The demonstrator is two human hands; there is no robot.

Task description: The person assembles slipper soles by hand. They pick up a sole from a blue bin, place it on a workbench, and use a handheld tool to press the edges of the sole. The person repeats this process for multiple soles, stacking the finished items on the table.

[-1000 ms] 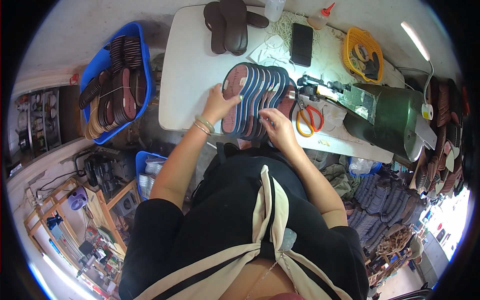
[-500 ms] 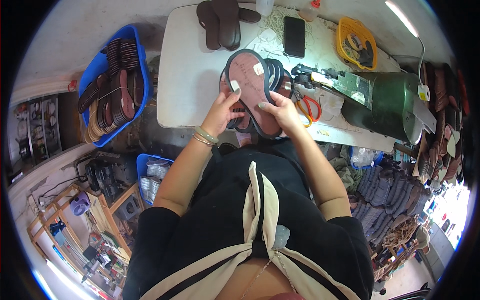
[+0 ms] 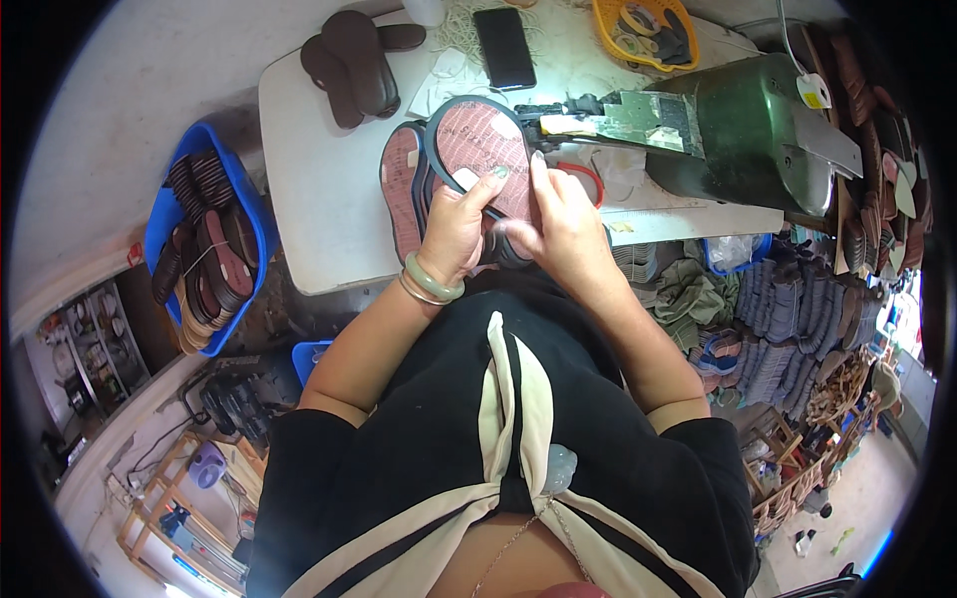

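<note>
My left hand (image 3: 454, 234) grips an insole (image 3: 480, 140) with a pinkish, printed face and a dark rim, its thumb lying across that face. Along the insole's right edge, my right hand (image 3: 570, 224) also holds on, index finger stretched up and thumb bent over the lower part, slightly blurred. The insole is tilted over the near part of a white table (image 3: 319, 199). Beneath and to its left, more insoles of the same kind (image 3: 401, 174) are bunched together, partly hidden by my left hand. Red-handled scissors (image 3: 588, 177) show just beyond my right hand.
A green machine (image 3: 728, 130), like a sewing machine, reaches in from the right. Dark brown insoles (image 3: 349, 70), a black phone (image 3: 504, 48) and a yellow basket (image 3: 653, 60) with tape rolls lie at the back. A blue basket (image 3: 254, 234) of insoles stands left.
The view has shifted, so the table items appear further left. The held insole now sits closer to the machine's arm, and my right hand has moved up along its edge.
</note>
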